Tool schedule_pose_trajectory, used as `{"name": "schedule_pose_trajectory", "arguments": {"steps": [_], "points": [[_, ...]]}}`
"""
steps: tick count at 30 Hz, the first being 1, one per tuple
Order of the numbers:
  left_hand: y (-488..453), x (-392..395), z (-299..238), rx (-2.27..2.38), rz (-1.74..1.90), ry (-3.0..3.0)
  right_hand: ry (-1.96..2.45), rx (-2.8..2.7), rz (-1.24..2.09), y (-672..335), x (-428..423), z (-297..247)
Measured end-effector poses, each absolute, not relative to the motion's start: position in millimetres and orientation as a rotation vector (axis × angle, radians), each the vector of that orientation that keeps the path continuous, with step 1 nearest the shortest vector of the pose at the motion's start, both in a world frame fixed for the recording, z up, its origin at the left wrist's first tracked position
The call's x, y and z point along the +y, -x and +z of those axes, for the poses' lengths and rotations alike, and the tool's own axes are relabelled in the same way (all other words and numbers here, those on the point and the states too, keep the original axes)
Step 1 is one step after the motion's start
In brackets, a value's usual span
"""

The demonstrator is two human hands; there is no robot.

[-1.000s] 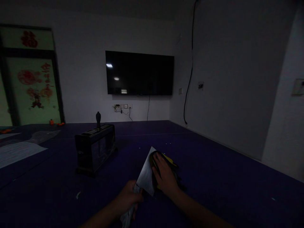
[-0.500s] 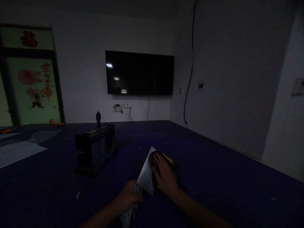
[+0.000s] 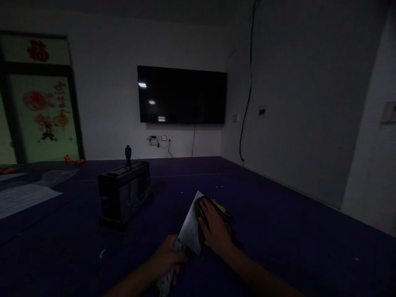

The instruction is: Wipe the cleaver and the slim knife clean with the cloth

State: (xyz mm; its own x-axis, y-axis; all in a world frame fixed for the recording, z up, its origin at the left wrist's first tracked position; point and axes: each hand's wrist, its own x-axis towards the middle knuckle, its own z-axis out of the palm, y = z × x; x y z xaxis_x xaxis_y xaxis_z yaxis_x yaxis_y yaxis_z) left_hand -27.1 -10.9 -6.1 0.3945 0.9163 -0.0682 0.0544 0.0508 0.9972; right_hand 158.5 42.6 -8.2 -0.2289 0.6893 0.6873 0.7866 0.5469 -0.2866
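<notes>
My left hand [image 3: 167,258] is closed round the crumpled lower end of a white sheet [image 3: 190,229] that rises stiffly toward the right. My right hand [image 3: 215,231] lies flat, fingers stretched out, on a dark bundle with a yellow part [image 3: 221,207] that rests on the dark blue surface [image 3: 278,231] beside the sheet. The room is dim, so what the bundle is stays unclear.
A dark wooden box with glass sides [image 3: 123,194] stands to the left, a small dark vase [image 3: 128,156] on top. White sheets [image 3: 21,196] lie at the far left. A black TV [image 3: 182,95] hangs on the back wall; a white wall [image 3: 309,123] borders the right.
</notes>
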Motion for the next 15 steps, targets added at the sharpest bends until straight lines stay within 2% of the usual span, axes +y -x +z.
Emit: {"name": "schedule_pose_trajectory", "arguments": {"steps": [15], "points": [[28.2,-8.6,-8.1,0.988,0.831,-1.349,1.183,-1.977,-0.167,-158.7,43.9,-10.7]]}}
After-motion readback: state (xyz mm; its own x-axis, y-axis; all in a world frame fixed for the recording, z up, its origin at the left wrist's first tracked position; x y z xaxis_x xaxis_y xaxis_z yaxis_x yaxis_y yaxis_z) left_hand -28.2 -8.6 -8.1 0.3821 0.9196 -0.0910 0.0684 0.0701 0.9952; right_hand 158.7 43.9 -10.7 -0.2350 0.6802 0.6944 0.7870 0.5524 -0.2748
